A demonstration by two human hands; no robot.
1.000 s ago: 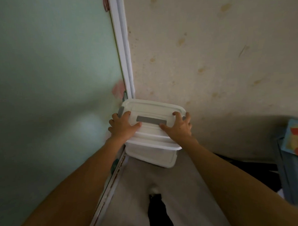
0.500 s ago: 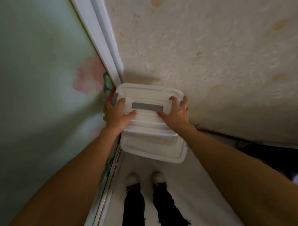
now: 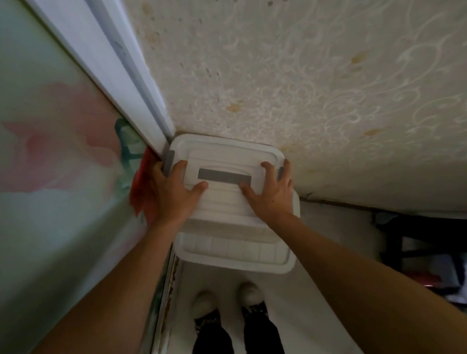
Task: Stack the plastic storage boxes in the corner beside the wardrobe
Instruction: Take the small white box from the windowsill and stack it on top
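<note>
A small white plastic box (image 3: 226, 155) with a grey handle strip on its lid sits on top of a larger white plastic box (image 3: 235, 254), both pushed into the corner between the wardrobe (image 3: 52, 158) and the wall (image 3: 303, 80). My left hand (image 3: 171, 195) grips the top box's left side, fingers over its edge and thumb on the lid. My right hand (image 3: 270, 194) grips its right side the same way. The lower box's front rim sticks out below my hands.
The wardrobe's pale green door with pink flower print and white frame (image 3: 110, 69) fills the left. Patterned wallpaper covers the wall ahead. My feet (image 3: 227, 297) stand on the pale floor right below the boxes. Dark clutter (image 3: 423, 249) lies at the right.
My view has tilted further down and closer. Both hands still hold the top box, which sits deeper in the corner on the lower box.
</note>
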